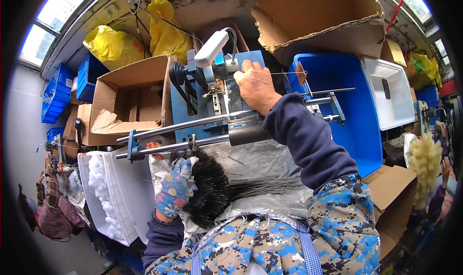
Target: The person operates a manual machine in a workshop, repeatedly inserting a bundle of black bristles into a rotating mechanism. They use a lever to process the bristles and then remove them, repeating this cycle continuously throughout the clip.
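Observation:
My left hand point(176, 188), in a blue flowered glove, is closed at the left edge of a bundle of black-bristled wire brushes point(207, 190). The bundle lies on a grey cloth over my lap, its thin wire stems point(270, 186) pointing right. My bare right hand point(258, 86) rests on a blue bench machine point(181, 113), fingers curled down over its metal block. What they grip is hidden underneath. A thin looped wire point(289, 73) reaches out to the right from behind this hand. Two steel rods point(178, 127) cross the machine's front, above my left hand.
Left of the machine stands an open cardboard box point(130, 94), with a white bin point(123, 198) of white tufts nearer. On the right are a blue bin point(359, 116) and a white tray point(393, 94). A large carton point(318, 24) stands behind. Other people work at both sides.

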